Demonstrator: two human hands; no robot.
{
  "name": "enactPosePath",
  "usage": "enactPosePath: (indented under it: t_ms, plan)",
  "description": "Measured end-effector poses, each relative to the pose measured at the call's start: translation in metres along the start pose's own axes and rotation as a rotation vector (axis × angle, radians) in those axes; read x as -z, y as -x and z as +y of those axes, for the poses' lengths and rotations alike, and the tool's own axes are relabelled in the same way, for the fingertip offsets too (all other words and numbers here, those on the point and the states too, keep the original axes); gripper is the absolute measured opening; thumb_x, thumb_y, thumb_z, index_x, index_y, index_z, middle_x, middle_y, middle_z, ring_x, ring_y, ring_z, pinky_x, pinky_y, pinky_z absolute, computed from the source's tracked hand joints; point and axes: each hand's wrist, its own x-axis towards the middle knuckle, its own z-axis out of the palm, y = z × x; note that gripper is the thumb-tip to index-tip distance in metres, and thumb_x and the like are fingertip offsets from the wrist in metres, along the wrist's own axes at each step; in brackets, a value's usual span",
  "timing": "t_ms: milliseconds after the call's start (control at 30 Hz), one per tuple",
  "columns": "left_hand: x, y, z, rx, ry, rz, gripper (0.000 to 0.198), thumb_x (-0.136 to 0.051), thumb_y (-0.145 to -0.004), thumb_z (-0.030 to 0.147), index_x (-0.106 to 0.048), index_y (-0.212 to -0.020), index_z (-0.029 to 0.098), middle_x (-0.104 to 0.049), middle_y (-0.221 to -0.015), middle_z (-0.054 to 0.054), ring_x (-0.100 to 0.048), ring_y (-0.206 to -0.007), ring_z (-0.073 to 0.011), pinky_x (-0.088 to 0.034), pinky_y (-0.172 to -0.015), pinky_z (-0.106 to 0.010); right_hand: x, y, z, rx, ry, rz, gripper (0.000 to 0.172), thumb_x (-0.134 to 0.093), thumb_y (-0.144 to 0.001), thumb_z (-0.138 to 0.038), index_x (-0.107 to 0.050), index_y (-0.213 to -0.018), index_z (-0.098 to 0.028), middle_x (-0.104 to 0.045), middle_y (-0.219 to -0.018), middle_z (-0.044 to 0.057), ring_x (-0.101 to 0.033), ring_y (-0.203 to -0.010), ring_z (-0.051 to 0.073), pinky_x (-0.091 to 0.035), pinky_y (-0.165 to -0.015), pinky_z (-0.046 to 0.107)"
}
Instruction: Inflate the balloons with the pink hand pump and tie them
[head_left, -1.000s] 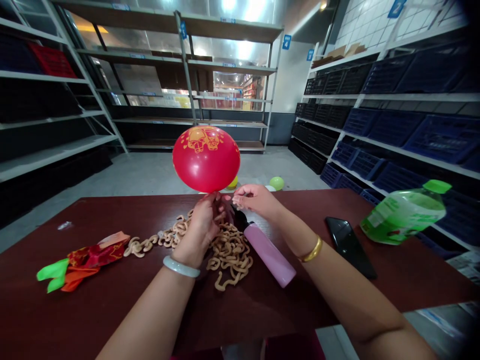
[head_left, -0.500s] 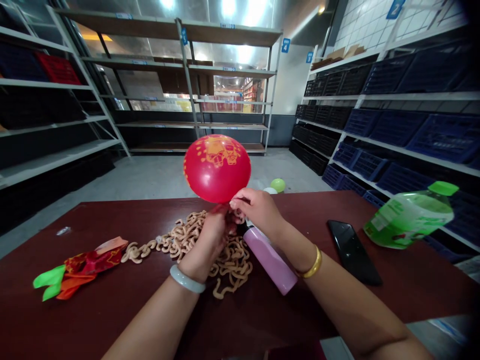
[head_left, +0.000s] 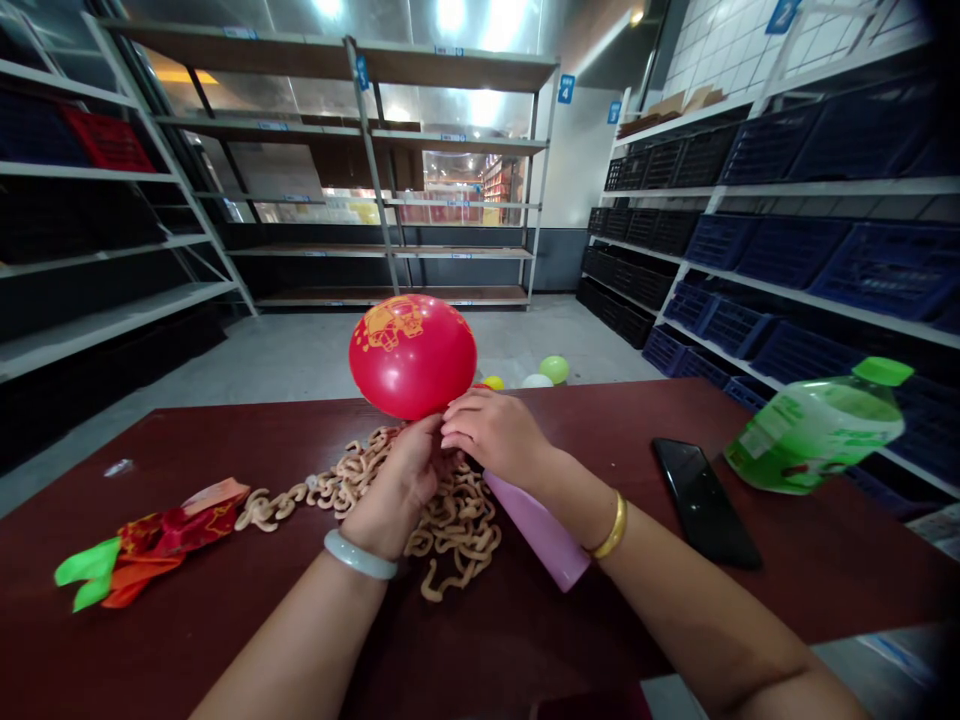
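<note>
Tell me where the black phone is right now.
The black phone lies flat on the dark red table, right of the pink pump and just left of the green bottle.

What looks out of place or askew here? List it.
Three loose balloons lie on the floor beyond the table. The green bottle looks tilted near the table's right edge. Otherwise both hands, left hand and right hand, meet at the red balloon neck.

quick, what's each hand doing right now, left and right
Left hand: closed, pinching the neck of the red balloon.
Right hand: fingers curled at the same neck; whether it grips cannot be told.
</note>
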Motion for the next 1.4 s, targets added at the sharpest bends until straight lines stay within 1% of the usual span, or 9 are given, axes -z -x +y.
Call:
enactPosePath:
  t_ms: [167, 233, 333, 433, 567, 700, 933, 1167, 1400]
  plan:
    - [-0.006, -0.001, 0.008, 0.011, 0.105, -0.107, 0.011, -0.060, -0.082, 0.006, -0.067, -0.087, 0.012, -0.065, -0.066, -0.002, -0.054, -0.045, -0.0090, -0.042, -0.040, -0.018, 0.000, -0.002, 0.002, 0.041, -0.079, -0.092, 0.007, -0.075, -0.089, -0.028, -0.081, -0.087, -0.024, -0.076, -0.119, 0.003, -0.065, -0.116, 0.022, -0.038, -0.111, 0.043]
    - [-0.007, -0.002, 0.009, 0.020, 0.111, -0.073, 0.010, -0.058, -0.083, 0.005, -0.066, -0.084, 0.012, -0.065, -0.065, -0.003, -0.056, -0.047, -0.0097, -0.044, -0.043, -0.019, -0.001, -0.002, 0.003, 0.048, -0.138, -0.138, 0.011, -0.071, -0.093, -0.028, -0.081, -0.089, -0.025, -0.075, -0.122, 0.003, -0.066, -0.118, 0.022, -0.035, -0.114, 0.045]
    - [-0.005, 0.002, 0.006, 0.025, 0.071, 0.049, 0.010, -0.060, -0.082, 0.008, -0.061, -0.075, 0.014, -0.060, -0.059, 0.000, -0.053, -0.045, -0.0092, -0.042, -0.043, -0.018, -0.003, 0.000, 0.003, -0.014, -0.207, -0.094, 0.015, -0.065, -0.097, -0.025, -0.080, -0.100, -0.025, -0.076, -0.118, 0.003, -0.068, -0.113, 0.019, -0.044, -0.105, 0.036]
    - [-0.004, 0.008, 0.003, 0.032, 0.014, 0.111, 0.018, -0.065, -0.079, 0.013, -0.053, -0.066, 0.016, -0.051, -0.052, 0.003, -0.045, -0.039, -0.0068, -0.035, -0.040, -0.017, -0.003, 0.002, 0.004, -0.163, -0.108, 0.005, 0.020, -0.060, -0.098, -0.021, -0.075, -0.111, -0.024, -0.076, -0.114, 0.004, -0.068, -0.103, 0.018, -0.048, -0.089, 0.031]
    - [-0.005, 0.013, -0.002, 0.015, -0.040, 0.066, 0.019, -0.070, -0.074, 0.018, -0.053, -0.066, 0.017, -0.049, -0.053, 0.004, -0.041, -0.040, -0.0056, -0.030, -0.040, -0.017, 0.000, 0.003, 0.006, -0.210, 0.087, -0.036, 0.024, -0.056, -0.099, -0.019, -0.073, -0.115, -0.025, -0.069, -0.120, 0.005, -0.065, -0.097, 0.019, -0.044, -0.077, 0.030]
    - [-0.005, 0.014, -0.001, 0.035, -0.118, 0.006, 0.016, -0.069, -0.071, 0.018, -0.054, -0.066, 0.017, -0.045, -0.053, 0.006, -0.037, -0.040, -0.0049, -0.025, -0.039, -0.017, 0.006, 0.001, 0.006, -0.209, 0.188, -0.076, 0.022, -0.051, -0.102, -0.024, -0.071, -0.097, -0.020, -0.066, -0.119, 0.006, -0.062, -0.090, 0.017, -0.039, -0.070, 0.030]
    - [-0.005, 0.016, -0.003, -0.001, -0.168, -0.032, 0.024, -0.080, -0.066, 0.025, -0.058, -0.072, 0.016, -0.047, -0.056, 0.006, -0.041, -0.044, -0.0052, -0.028, -0.041, -0.017, 0.025, -0.003, 0.007, -0.347, 0.168, -0.080, 0.011, -0.052, -0.098, -0.024, -0.061, -0.101, -0.018, -0.070, -0.089, 0.004, -0.057, -0.074, 0.016, -0.027, -0.061, 0.029]
    - [-0.003, 0.011, -0.007, -0.033, -0.212, -0.025, 0.020, -0.076, -0.071, 0.030, -0.064, -0.079, 0.016, -0.062, -0.066, 0.000, -0.051, -0.050, -0.0083, -0.032, -0.042, -0.018, 0.025, 0.000, 0.014, -0.244, 0.227, -0.171, 0.017, -0.049, -0.101, -0.026, -0.062, -0.093, -0.018, -0.070, -0.085, 0.004, -0.055, -0.072, 0.015, -0.023, -0.061, 0.030]
    - [-0.003, 0.011, 0.002, 0.070, -0.156, -0.002, 0.006, -0.068, -0.075, 0.016, -0.066, -0.079, 0.012, -0.064, -0.067, -0.002, -0.050, -0.045, -0.0061, -0.023, -0.036, -0.016, 0.025, 0.000, 0.010, -0.174, 0.338, -0.233, 0.020, -0.048, -0.102, -0.023, -0.066, -0.094, -0.017, -0.070, -0.092, 0.007, -0.055, -0.071, 0.016, -0.021, -0.059, 0.033]
